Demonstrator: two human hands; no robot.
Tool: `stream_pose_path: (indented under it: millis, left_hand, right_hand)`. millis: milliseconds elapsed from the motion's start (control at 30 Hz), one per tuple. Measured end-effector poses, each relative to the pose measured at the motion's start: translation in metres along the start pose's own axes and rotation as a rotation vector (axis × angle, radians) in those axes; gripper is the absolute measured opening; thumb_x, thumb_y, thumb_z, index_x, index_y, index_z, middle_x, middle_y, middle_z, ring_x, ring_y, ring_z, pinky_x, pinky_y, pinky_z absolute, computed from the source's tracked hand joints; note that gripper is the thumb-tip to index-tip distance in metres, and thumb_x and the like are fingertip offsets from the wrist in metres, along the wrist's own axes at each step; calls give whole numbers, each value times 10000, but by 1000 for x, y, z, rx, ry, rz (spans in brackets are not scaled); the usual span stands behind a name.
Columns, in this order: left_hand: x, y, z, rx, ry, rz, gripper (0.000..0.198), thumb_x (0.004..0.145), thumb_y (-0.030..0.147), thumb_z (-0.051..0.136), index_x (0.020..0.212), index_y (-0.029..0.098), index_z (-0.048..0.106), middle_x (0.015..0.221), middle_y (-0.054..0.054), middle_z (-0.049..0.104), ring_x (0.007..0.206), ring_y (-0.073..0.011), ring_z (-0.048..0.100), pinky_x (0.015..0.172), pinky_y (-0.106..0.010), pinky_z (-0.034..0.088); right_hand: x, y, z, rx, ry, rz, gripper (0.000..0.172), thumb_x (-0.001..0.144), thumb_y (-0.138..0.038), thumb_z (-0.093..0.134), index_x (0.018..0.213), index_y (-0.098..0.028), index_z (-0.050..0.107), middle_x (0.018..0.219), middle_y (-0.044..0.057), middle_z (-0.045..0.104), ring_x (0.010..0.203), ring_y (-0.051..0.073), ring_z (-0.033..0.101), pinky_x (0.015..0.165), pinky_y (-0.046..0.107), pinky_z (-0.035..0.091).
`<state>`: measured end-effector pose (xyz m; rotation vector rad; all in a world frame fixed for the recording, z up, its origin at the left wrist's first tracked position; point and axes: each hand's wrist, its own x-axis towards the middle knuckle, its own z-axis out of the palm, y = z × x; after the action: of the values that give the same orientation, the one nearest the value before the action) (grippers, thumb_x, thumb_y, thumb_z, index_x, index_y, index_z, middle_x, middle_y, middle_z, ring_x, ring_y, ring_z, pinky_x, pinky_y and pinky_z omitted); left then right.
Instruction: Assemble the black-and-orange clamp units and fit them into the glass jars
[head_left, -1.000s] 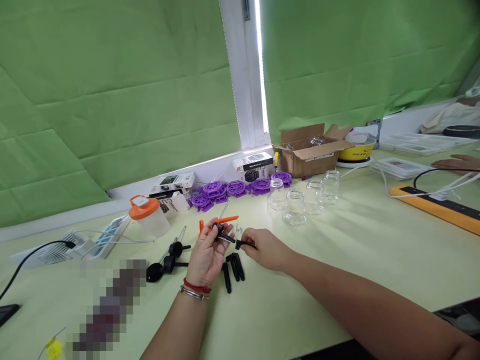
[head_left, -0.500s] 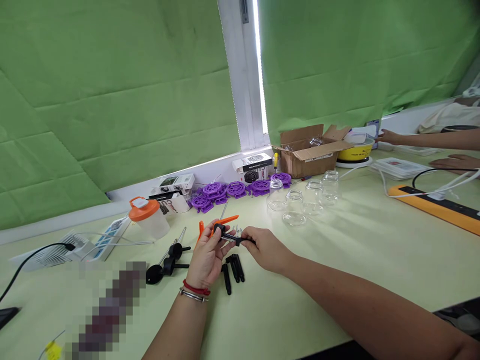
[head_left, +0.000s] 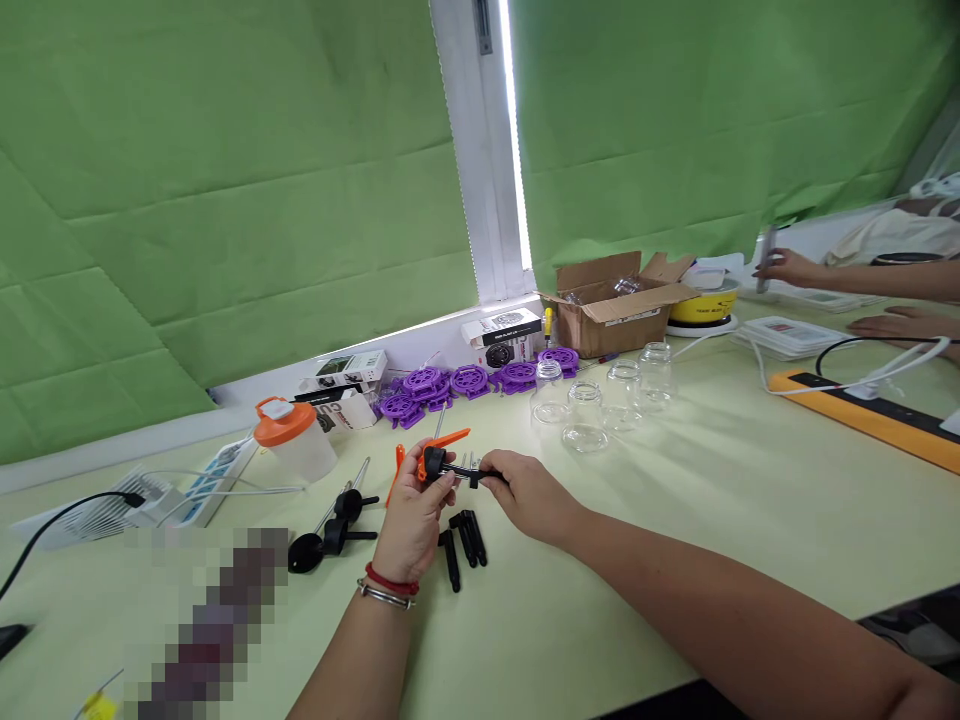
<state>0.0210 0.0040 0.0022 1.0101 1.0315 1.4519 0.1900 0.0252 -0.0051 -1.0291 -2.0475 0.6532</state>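
My left hand (head_left: 409,525) pinches a black round part (head_left: 433,463) with a thin metal rod reaching to the right. My right hand (head_left: 529,495) grips a slim black piece (head_left: 477,478) at that rod's other end; its fingers cover most of it. Beyond my left fingers shows an orange piece (head_left: 450,438); I cannot tell whether they touch it. Several black handles (head_left: 451,560) lie just below my hands. Left of my left wrist are black cup-like parts with stems (head_left: 335,537) and a metal rod.
Purple wheel-shaped parts (head_left: 469,380) line the back, near small printed boxes (head_left: 506,330) and an open carton (head_left: 611,310). Several clear jars (head_left: 585,420) stand right of centre. An orange-lidded cup (head_left: 296,440) and power strip (head_left: 221,475) are left. Another person's hands (head_left: 791,268) work far right.
My hands have barely moved; the black round part has turned slightly in my left fingers. At far right, the other person's hand has raised a thin flat object.
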Motion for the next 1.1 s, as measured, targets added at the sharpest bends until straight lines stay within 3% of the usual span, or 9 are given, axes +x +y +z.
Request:
stream_pose_path:
  millis: [367, 633, 1100]
  left_hand:
    - [2, -4, 1, -45, 12, 14, 545, 672, 154, 692, 1167, 245, 485, 974, -17, 626, 689, -70, 533, 684, -232, 436]
    - [2, -5, 4, -70, 24, 4, 567, 645, 132, 704, 1155, 234, 479, 948, -13, 621, 721, -81, 542, 671, -224, 425]
    - [-3, -4, 9, 26, -16, 53, 442, 689, 218, 682, 1116, 224, 570, 941, -4, 603, 662, -74, 482, 692, -277, 397]
  right_hand:
    - [0, 3, 2, -31, -4, -15, 94, 854, -130, 450, 837, -188, 522, 790, 14, 569, 681, 136, 477, 624, 256, 355]
    - [0, 4, 3, -23, -1, 21, 97, 863, -160, 445, 841, -184, 537, 763, 11, 572, 662, 135, 473, 608, 258, 347]
    - [0, 9, 6, 110, -31, 27, 97, 862, -199, 439, 859, -193, 536, 704, -14, 536, 617, 120, 445, 589, 246, 348]
